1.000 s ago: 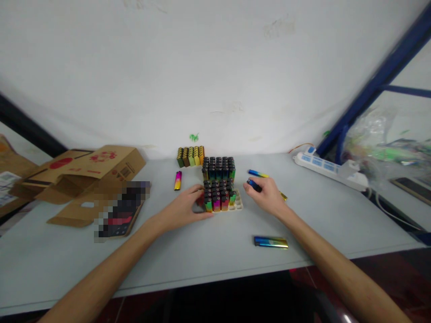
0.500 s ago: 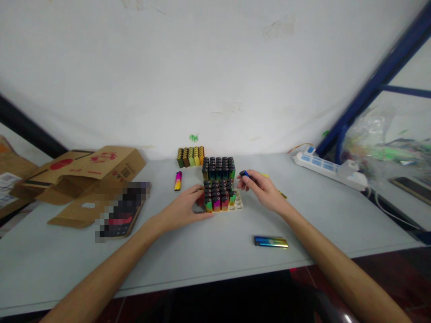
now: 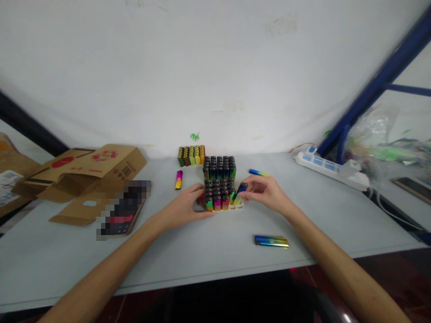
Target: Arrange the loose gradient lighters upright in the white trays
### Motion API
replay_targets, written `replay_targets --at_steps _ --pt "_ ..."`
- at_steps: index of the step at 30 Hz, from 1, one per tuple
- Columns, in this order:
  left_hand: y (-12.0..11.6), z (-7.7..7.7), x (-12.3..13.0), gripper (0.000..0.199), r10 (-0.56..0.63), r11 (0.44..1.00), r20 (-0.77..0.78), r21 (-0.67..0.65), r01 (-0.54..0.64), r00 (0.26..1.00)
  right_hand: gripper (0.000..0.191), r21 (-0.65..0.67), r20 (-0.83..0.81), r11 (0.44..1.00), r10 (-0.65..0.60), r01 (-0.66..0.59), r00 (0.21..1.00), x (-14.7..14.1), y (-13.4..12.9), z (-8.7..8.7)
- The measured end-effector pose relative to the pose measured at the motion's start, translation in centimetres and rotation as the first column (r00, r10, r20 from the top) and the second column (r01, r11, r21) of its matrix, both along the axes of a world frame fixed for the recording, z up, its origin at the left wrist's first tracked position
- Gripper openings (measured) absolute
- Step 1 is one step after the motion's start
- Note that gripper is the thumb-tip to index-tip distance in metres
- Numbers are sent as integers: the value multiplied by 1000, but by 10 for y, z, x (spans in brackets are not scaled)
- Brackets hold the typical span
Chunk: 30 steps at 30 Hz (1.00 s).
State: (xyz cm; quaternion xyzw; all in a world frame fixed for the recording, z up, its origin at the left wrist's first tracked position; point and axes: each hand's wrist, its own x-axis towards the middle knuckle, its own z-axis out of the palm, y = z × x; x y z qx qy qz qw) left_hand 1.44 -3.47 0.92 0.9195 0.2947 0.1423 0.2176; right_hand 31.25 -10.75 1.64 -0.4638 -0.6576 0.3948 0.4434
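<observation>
Rows of upright lighters (image 3: pixel 217 190) with black tops and colourful bodies stand in a white tray (image 3: pixel 232 207). My left hand (image 3: pixel 183 207) is curled round the left side of the tray, its thumb along the front corner. Between the fingertips of my right hand (image 3: pixel 264 193) is a blue-and-yellow lighter (image 3: pixel 241 190), tilted over the tray's right edge; its lower end is hard to make out there. A few bare slots show at the front right of the tray. Close behind stands another block of lighters (image 3: pixel 219 166) with dark tops.
One blue-yellow lighter (image 3: pixel 271 241) lies near the front; another lighter (image 3: pixel 258 172) lies beyond my right hand. A pink-yellow lighter (image 3: pixel 178 179) lies left. Gold-topped lighters (image 3: pixel 191 155) stand by the wall. A phone (image 3: pixel 126 215), cardboard box (image 3: pixel 97 163) and power strip (image 3: pixel 330 168) flank them.
My right hand has brought its lighter left and down, from beside the tray to its right-hand slots. The lighter behind that hand now shows more fully. My left hand stays at the tray.
</observation>
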Motion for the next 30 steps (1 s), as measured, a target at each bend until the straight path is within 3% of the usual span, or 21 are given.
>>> replay_targets --at_steps 8,22,27,30 --pt "1 -3 -2 42 -12 1000 32 -7 13 999 34 114 171 992 30 -51 985 -5 -3 -2" --pt "1 0 0 38 -2 1000 22 -19 2 1000 30 141 382 984 48 -110 923 -13 0 0" --pt "1 2 0 44 -5 1000 20 -26 5 1000 33 215 443 974 -38 -65 895 3 3 8" --pt "1 4 0 43 -3 1000 26 -28 4 1000 31 281 480 956 -219 88 850 25 8 8"
